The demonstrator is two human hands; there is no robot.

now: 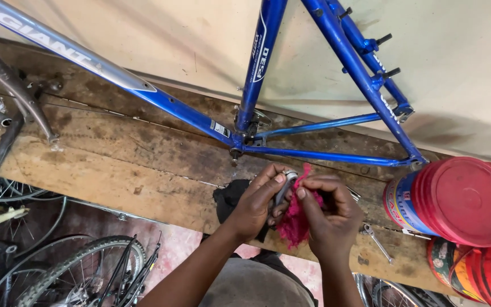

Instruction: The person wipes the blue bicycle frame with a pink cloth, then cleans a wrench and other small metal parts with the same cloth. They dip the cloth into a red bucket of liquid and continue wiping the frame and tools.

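— What's in the hands, from where you stand?

— The left hand [255, 204] has its fingers closed on a small grey metal part [284, 187], thumb on top, pinching it just below the blue bicycle frame [291, 150]. The right hand [328, 213] is closed on a pink rag [295, 219], bunched up and pressed against that same part. The two hands touch, right under the spot where the frame's tubes meet at the bottom bracket.

— And the frame itself?

— It rests on a worn wooden bench [115, 165], leaning back against a pale wall. The down tube turns from blue to silver as it runs off up and to the left.

— Anything lying near it?

— A black cloth [231, 196] sits on the bench just below the frame, touching the left hand's wrist side. A small spanner [377, 241] lies on the wood to the lower right of the frame, near the right hand but apart from it. Further right of the frame stands a red-lidded bucket [461, 199], tipped on its side with the lid facing us, its rim just beside the frame's rear dropout. More red tubs [484, 273] sit under it.

— And to the left?

— Well left of the frame, a dark fork and other bicycle parts [7, 108] rest on the bench end. Below the bench, lower left of the frame, spoked wheels with tyres [80, 270] are stacked on the floor.
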